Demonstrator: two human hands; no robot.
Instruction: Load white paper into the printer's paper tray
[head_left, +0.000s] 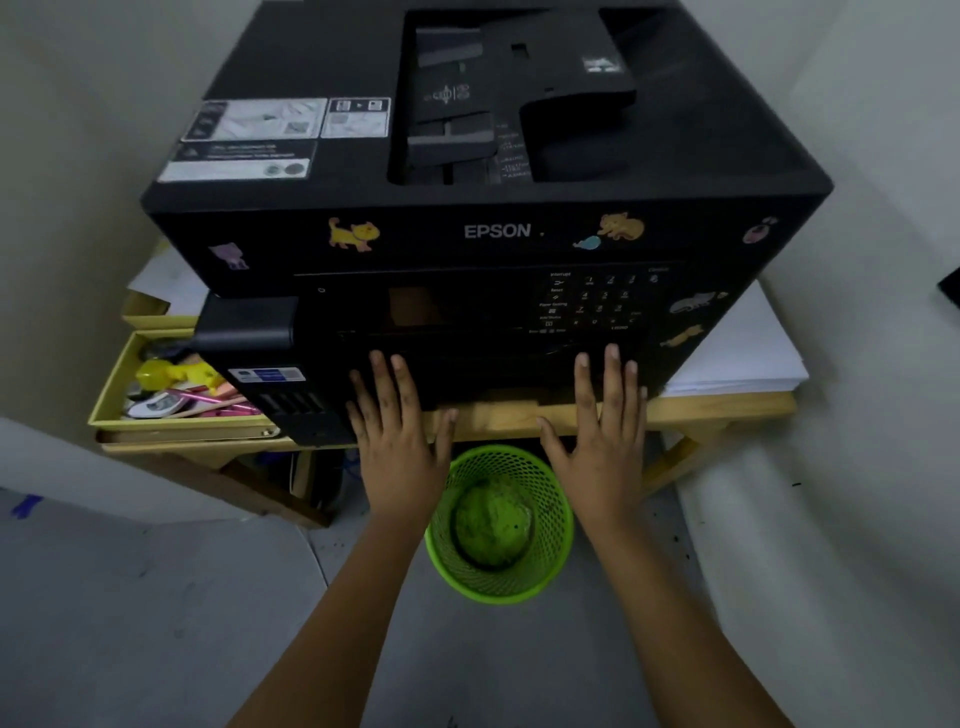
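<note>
A low light-wood table (737, 408) stands against pale walls on a grey floor (130, 597), and nearly all of its top is covered. At its left edge sits a shallow yellow cardboard box (111, 384) of pens and small oddments, partly tucked under the large black multifunction printer (467, 156) that fills the middle. White instruction labels on the printer's lid are too blurred to read; the front band reads "EPSON" among cartoon cat stickers, and below it is a numbered keypad. The left hand (397, 431) lies flat with straight, spread fingers against the lower front panel, left of centre, thumb at the table's front edge. Under the table, between the two forearms, stands a green mesh wastebasket (501, 525). The right hand (602, 431) presses flat the same way, right of centre. The stack of white paper (743, 353) lies at the table's right edge beside the printer, well apart from both hands.
</note>
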